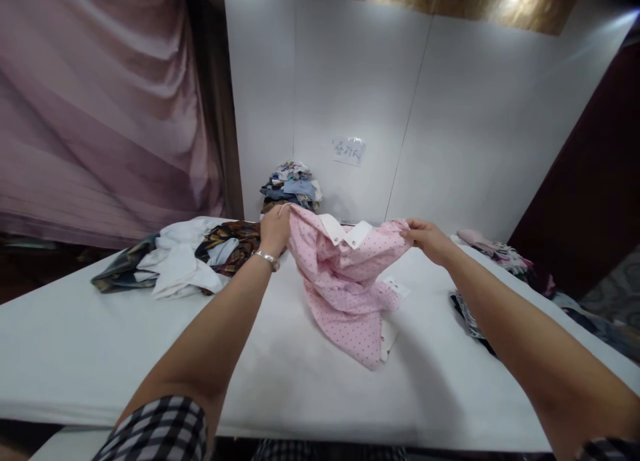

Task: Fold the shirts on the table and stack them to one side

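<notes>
Here, the pink dotted shirt hangs between the two hands, left hand and right hand each pinched closed on one shoulder

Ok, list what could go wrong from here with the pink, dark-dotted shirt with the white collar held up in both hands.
The pink, dark-dotted shirt hangs bunched between the left hand and right hand, so it could settle creased if lowered like this.

The white, cuff-like lower piece might fold under the fabric.

The silver-coloured metal bracelet on the left wrist could snag loose cloth.
</notes>
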The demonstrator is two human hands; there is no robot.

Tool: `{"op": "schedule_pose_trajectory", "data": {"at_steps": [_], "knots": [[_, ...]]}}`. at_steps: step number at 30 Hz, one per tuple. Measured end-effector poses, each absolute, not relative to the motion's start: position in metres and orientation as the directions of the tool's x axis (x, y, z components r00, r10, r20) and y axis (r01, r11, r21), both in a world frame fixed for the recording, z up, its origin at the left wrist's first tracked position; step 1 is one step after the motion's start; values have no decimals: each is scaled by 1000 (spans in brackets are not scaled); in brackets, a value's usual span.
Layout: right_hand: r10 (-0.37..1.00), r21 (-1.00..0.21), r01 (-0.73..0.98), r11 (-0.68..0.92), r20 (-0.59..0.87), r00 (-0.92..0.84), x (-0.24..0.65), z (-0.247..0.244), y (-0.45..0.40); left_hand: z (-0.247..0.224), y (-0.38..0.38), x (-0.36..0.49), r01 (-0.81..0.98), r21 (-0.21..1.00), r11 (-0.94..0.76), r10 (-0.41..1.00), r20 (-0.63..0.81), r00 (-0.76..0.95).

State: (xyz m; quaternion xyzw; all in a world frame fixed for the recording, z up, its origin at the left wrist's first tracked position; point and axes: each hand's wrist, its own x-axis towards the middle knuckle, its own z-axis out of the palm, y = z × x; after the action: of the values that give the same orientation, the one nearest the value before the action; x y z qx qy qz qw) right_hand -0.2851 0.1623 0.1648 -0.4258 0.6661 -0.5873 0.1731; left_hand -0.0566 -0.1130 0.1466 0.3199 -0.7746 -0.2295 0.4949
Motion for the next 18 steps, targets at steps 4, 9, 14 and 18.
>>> {"op": "schedule_pose_trajectory", "data": {"at_steps": [4, 9, 14, 18], "knots": [[-854, -935, -335, -120, 269, -445, -252, 159, 148, 166, -67, -86, 77, 725, 685, -600, 620, -507], [-941, -946, -316, -76, 173, -290, -210, 133, 123, 153, -12, -116, 233, 737, 635, -382, 561, -734], [-920, -976, -207, 61, 26, -391, -204, 113, 115, 137, -7, -102, 172, 740, 651, -412, 534, -738], [-829, -983, -169, -69, 151, -538, -223, 136, 112, 113, 13, -56, 252, 495, 831, -309, 789, -531]]}}
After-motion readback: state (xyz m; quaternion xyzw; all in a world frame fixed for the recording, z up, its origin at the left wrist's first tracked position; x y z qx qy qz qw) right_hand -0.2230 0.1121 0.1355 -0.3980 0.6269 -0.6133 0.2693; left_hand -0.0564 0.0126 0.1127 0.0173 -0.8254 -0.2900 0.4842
